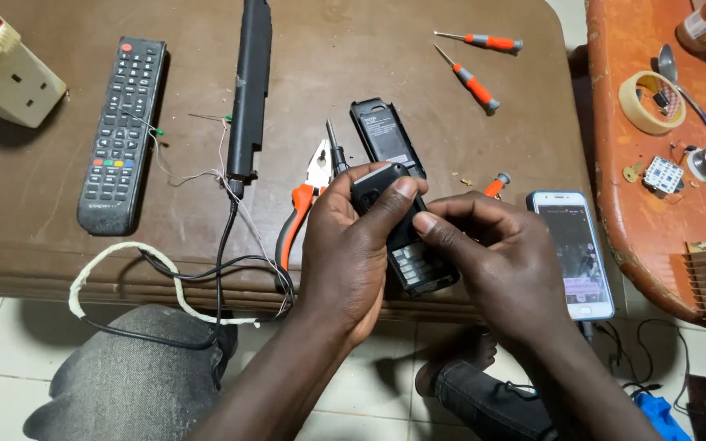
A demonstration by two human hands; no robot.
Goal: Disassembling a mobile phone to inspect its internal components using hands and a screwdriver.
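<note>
My left hand (345, 237) grips the upper end of a small black keypad phone (406, 245), thumb pressed across its top. My right hand (500, 261) holds the same phone from the right side, fingertips on its edge near the middle. The keypad end points toward me over the table's front edge. The phone's black back cover (386, 135) lies on the brown table (42, 196) just beyond my hands. Orange-handled pliers (304, 204) lie left of my left hand, with a thin dark tool (335, 147) beside them.
A black remote (120, 135), a long black battery bar (251, 90) with wires, and a white plug adapter (10, 73) lie to the left. Two orange-grey screwdrivers (480, 61) sit at the back. A lit smartphone (574, 253) rests right; tape (651, 102) sits on an orange surface.
</note>
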